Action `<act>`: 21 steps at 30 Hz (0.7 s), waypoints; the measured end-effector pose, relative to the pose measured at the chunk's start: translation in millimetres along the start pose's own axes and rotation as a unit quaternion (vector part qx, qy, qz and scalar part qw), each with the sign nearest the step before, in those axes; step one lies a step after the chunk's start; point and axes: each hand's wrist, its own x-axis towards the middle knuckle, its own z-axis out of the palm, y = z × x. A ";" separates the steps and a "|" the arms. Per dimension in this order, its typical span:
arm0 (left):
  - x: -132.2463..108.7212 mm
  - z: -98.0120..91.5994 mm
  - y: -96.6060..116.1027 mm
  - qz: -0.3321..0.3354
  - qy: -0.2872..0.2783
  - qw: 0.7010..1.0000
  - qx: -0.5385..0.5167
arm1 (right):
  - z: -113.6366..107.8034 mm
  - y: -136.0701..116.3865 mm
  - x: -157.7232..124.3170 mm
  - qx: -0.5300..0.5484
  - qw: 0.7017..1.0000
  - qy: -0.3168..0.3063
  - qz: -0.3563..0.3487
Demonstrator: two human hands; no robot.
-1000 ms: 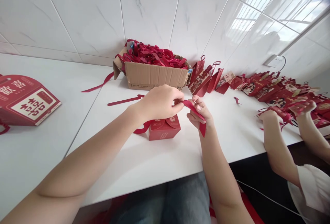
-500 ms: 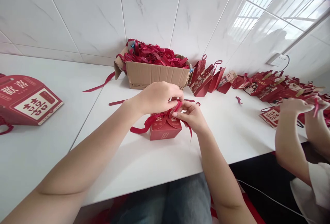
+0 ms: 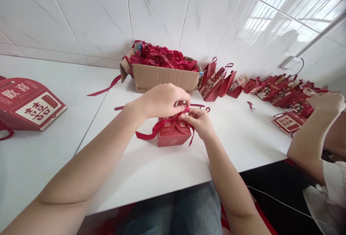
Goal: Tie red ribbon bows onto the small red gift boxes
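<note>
A small red gift box point(image 3: 174, 137) with pale printed characters stands on the white table in front of me. Dark red ribbon point(image 3: 151, 134) crosses its top, one tail hanging loose at the left and a shorter one at the right. Over the box's top, my left hand point(image 3: 164, 101) is closed, its fingertips pinching the ribbon. From the right, my right hand point(image 3: 199, 121) pinches the same ribbon between thumb and fingers, close against the left fingertips. The fingers partly hide where the ribbon is gathered.
Behind the box stands a cardboard carton point(image 3: 164, 78) heaped with red ribbons. Red gift boxes point(image 3: 212, 87) line the wall to the right. A larger red box point(image 3: 38, 107) lies at the left. At the far right, a co-worker's arm point(image 3: 310, 130) reaches over the table.
My fingers have shifted slightly on the ribbon, drawing it lower and closer to the box top. The right ribbon tail has swung inward. The co-worker's hands have moved up and right.
</note>
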 end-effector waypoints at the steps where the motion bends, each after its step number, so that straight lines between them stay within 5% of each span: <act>1: -0.2 1.0 0.3 -0.014 -0.017 1.000 -0.012 | 0.7 0.0 -0.2 0.003 1.000 -0.007 0.003; 7: -2.8 2.5 -5.6 -0.108 -0.121 0.986 -0.048 | 2.7 -2.4 -2.5 0.012 1.000 -0.003 0.008; 17: 7.5 19.1 -6.8 -0.057 -0.078 0.987 -0.127 | -9.2 -5.4 -1.4 -0.031 0.998 0.052 -0.006; 21: 8.9 25.4 -16.2 -0.047 -0.074 0.986 -0.139 | -9.8 -4.8 0.5 -0.080 0.991 0.058 -0.090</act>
